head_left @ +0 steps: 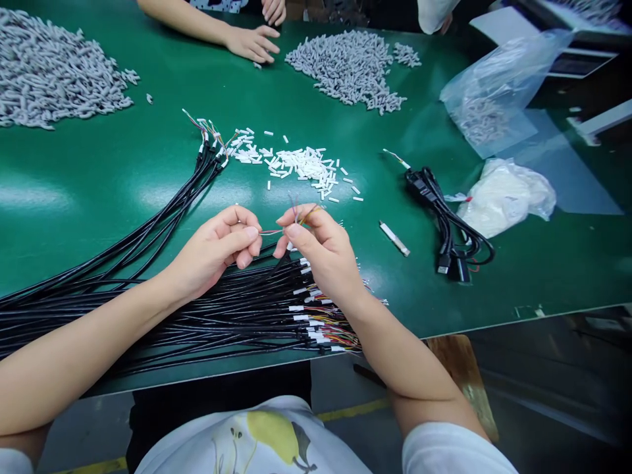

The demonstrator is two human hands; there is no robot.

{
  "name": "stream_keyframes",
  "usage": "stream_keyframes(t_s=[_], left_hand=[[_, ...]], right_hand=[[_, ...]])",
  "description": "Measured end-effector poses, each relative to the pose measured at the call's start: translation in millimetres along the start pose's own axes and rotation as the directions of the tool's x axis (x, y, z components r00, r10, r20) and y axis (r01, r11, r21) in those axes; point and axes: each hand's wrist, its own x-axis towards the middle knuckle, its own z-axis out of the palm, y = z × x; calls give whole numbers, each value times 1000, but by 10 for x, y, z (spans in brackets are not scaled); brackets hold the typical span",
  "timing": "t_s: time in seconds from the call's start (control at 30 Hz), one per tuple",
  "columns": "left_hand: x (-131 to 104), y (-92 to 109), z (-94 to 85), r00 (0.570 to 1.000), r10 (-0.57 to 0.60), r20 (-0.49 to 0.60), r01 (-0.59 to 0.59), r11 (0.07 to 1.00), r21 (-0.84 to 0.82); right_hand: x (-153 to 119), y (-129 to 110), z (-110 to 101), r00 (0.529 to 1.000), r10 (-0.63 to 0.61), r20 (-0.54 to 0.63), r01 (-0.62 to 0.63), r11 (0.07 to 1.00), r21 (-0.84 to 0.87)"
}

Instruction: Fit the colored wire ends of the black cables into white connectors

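Between my hands run thin coloured wires (270, 232) from the end of a black cable. My left hand (224, 238) pinches the red and white ones between thumb and fingertips. In my right hand (320, 247) the thumb and forefinger are closed on the same wire bunch, with purple and yellow strands sticking up above. Under both hands lies a thick row of black cables (222, 316), their white-sleeved, coloured wire ends pointing right. Several more black cables (168, 217) curve up to the left, ends fanned out beside a scatter of small white tubes (306, 164).
Grey parts form heaps at the far left (54, 72) and far middle (350, 69). Another person's hand (254, 45) rests across the table. To the right lie a white cutter-like tool (394, 238), a coiled black cable (444, 210), a white plastic bag (506, 194) and a clear bag (494, 99).
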Motion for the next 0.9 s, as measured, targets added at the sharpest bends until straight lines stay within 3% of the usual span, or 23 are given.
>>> stream_keyframes(t_s=[0.17, 0.3, 0.57, 0.77, 0.9], left_hand=[[4, 4, -35, 999, 25, -47, -24, 999, 28], [20, -15, -49, 999, 26, -22, -25, 999, 43], [19, -23, -18, 1000, 20, -10, -20, 998, 67], [46, -36, -53, 999, 0, -34, 1, 999, 38], [48, -48, -51, 999, 1, -34, 1, 999, 32]], right_hand=[[25, 7, -8, 996, 94, -6, -93, 988, 123], [25, 19, -16, 998, 59, -7, -57, 985, 163], [0, -1, 14, 996, -62, -64, 62, 998, -12], [16, 31, -1, 993, -44, -106, 45, 999, 1], [17, 59, 5, 977, -129, -172, 118, 991, -68]])
